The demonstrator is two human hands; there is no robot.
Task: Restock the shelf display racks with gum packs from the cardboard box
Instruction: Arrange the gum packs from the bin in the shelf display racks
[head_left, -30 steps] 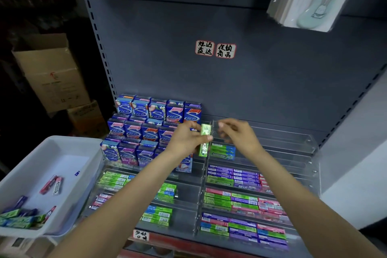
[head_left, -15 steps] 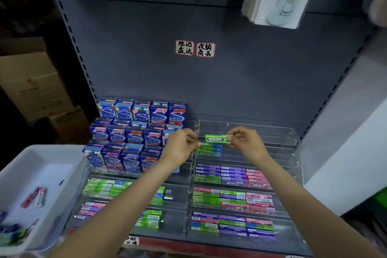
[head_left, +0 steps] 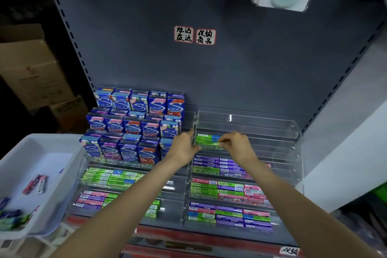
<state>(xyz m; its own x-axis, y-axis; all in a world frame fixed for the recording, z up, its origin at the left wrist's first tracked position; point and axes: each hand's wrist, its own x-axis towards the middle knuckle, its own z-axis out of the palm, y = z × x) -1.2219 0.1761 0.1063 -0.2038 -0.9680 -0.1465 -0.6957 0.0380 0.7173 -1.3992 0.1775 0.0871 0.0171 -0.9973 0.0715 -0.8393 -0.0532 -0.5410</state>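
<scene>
1. The green gum pack (head_left: 210, 147), which a second ago stood on end in the left hand, now lies level and has come down from mid-air to the front lip of a tier in the right-hand clear rack (head_left: 272, 132), just above the small stack of green packs (head_left: 207, 138) already lying there.
2. For the task, this looks like the last stretch of placing one pack: it is turned the right way and lined up with its own kind, so what is left is to lower it onto the stack and let go. It is not yet clearly released.
3. The left hand (head_left: 184, 148) pinches the left end of the pack, fingers curled in around it, beside the rack's left wall.
4. The right hand (head_left: 236, 146) pinches the right end with bent fingertips; the remaining fingers are curled loosely above the tier.
5. The two tiers above this one in the same rack look empty, while the tiers nearer hold rows of purple, green and pink packs, so more filling seems to remain.
6. At the near left, the white tray (head_left: 62, 184) holds a few loose packs, apparently the stock at hand; whether the cardboard boxes (head_left: 37, 81) at far left are the source I cannot tell.
</scene>
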